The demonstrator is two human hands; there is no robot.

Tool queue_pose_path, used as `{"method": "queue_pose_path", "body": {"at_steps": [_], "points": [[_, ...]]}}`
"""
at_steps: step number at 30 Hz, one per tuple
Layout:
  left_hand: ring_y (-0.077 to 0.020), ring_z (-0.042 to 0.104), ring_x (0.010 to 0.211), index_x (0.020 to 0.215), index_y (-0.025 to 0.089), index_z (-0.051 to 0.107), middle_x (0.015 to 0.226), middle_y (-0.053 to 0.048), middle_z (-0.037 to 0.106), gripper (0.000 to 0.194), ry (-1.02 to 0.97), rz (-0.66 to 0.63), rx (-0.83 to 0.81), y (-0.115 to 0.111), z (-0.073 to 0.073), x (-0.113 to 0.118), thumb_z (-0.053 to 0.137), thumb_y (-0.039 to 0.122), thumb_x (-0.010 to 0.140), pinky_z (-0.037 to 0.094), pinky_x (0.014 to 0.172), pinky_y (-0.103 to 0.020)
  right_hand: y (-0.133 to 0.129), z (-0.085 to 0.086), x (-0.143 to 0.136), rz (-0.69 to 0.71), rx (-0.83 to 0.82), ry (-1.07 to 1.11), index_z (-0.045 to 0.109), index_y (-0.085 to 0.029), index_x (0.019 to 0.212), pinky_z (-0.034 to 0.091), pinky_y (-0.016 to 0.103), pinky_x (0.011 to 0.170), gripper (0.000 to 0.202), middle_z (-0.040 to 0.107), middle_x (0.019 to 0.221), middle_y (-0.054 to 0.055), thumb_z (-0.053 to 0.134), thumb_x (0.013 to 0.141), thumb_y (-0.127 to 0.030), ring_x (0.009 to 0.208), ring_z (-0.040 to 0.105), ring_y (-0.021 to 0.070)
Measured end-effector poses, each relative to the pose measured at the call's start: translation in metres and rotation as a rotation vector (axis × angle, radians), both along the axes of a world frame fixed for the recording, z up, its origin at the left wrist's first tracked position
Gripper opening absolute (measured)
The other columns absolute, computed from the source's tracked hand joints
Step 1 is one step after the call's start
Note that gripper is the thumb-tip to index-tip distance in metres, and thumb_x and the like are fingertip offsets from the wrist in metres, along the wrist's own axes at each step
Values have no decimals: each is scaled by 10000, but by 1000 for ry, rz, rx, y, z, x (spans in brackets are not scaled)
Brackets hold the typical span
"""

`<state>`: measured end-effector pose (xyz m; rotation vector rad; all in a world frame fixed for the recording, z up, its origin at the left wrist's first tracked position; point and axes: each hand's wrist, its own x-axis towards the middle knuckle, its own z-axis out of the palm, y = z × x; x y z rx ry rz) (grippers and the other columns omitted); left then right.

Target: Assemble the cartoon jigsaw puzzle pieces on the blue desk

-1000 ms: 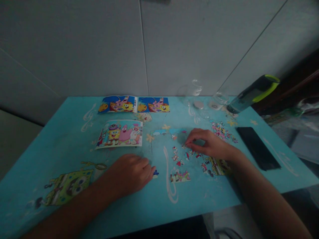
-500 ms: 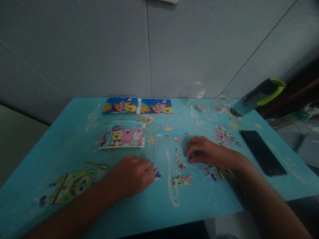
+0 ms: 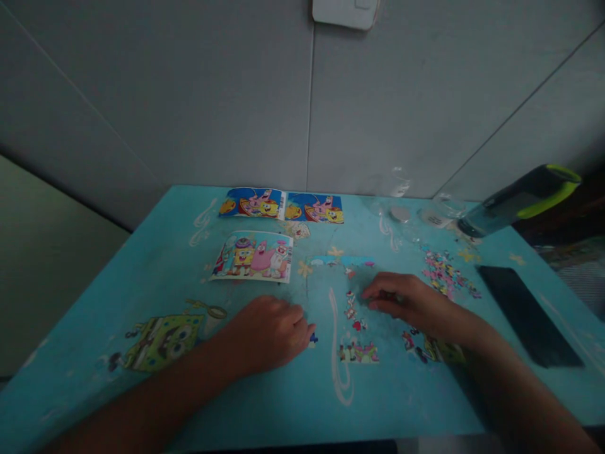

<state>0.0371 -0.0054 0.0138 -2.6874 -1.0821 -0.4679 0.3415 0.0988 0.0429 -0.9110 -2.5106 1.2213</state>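
Observation:
My left hand [image 3: 274,331] rests on the blue patterned table with its fingers curled in, beside a small dark blue puzzle piece [image 3: 312,340]. What it holds, if anything, is hidden. My right hand [image 3: 401,296] hovers by the loose pieces, thumb and fingers brought close together; anything between them is too small to name. Just left of it runs a column of small joined pieces [image 3: 350,306]. Below that lies a joined strip [image 3: 359,352] with green and pink parts, and above is a light blue strip [image 3: 340,260].
A cartoon picture sheet [image 3: 255,255] lies left of centre, with two blue picture cards [image 3: 314,208] behind it. At the right are a pile of puzzle pieces [image 3: 447,271], a black flat object [image 3: 529,315], clear containers [image 3: 435,217] and a dark bottle [image 3: 515,198].
The view has shifted, so the table sits lower and further right. My right hand's fingers have drawn closer together, and the red bit beneath them no longer shows. My left hand has stayed by the blue piece.

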Motion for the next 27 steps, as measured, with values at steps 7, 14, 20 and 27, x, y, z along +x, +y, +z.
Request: {"method": "queue_pose_path", "body": {"at_steps": [7, 14, 20, 27], "points": [[-148, 541, 578, 711, 182, 576, 666, -2, 551, 323, -120, 81, -35, 4, 3, 6, 520, 290, 1009, 388, 536, -286, -27, -5, -37, -221, -90, 186, 770, -265, 998, 556, 319, 786, 151, 755, 955, 27, 688, 930, -372, 860, 693, 181], [-170, 646, 760, 1061, 170, 666, 859, -30, 680, 247, -413, 138, -312, 0, -3, 16, 540, 380, 1025, 463, 660, -283, -44, -13, -65, -366, -344, 287, 778, -231, 877, 536, 285, 626, 209, 741, 734, 8, 767, 843, -438, 638, 655, 149], [-97, 600, 658, 864, 173, 671, 727, 32, 654, 189, -711, 230, -602, 6, 7, 19, 580, 258, 1006, 416, 617, -214, -42, -17, -76, -351, -351, 263, 774, -216, 872, 522, 275, 686, 217, 761, 805, 23, 744, 858, -431, 727, 670, 154], [-150, 668, 862, 990, 167, 672, 906, -22, 714, 219, -488, 319, -269, 28, 2, -6, 487, 266, 1055, 517, 812, -280, -22, -14, -103, -406, -261, 221, 749, -171, 848, 498, 283, 647, 280, 734, 778, 27, 704, 844, -448, 684, 633, 159]]}}
